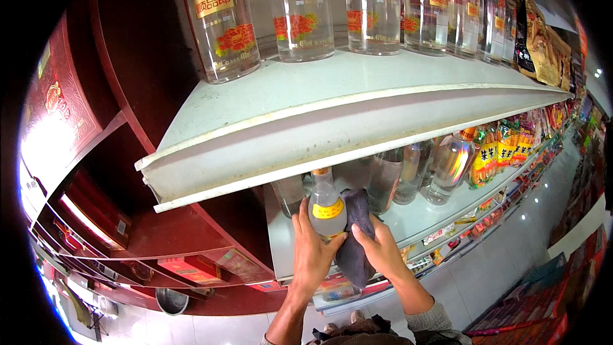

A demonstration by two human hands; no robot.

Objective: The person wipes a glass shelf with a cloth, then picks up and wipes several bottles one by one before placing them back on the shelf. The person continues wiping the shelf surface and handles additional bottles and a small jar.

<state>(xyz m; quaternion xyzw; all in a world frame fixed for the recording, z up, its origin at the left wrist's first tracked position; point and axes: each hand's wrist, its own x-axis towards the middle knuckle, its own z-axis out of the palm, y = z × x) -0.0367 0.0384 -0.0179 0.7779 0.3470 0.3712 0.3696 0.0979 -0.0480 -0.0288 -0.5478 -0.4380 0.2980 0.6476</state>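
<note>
A clear glass liquor bottle (328,207) with a yellow label is held by my left hand (310,244), thumb and fingers around its lower body. It stands nearly upright at the front of the lower shelf (397,220); whether its base touches the shelf is hidden. My right hand (381,245) grips a dark grey cloth (355,239) just to the right of the bottle. Behind the bottle and cloth stand more clear bottles (384,182), partly covered by the upper shelf's edge.
The upper shelf (306,91) juts out above my hands, carrying a row of large clear bottles (302,19). Bagged snacks (503,146) fill the lower shelf to the right. A dark red wooden cabinet (158,220) adjoins on the left. Tiled floor (483,273) lies below.
</note>
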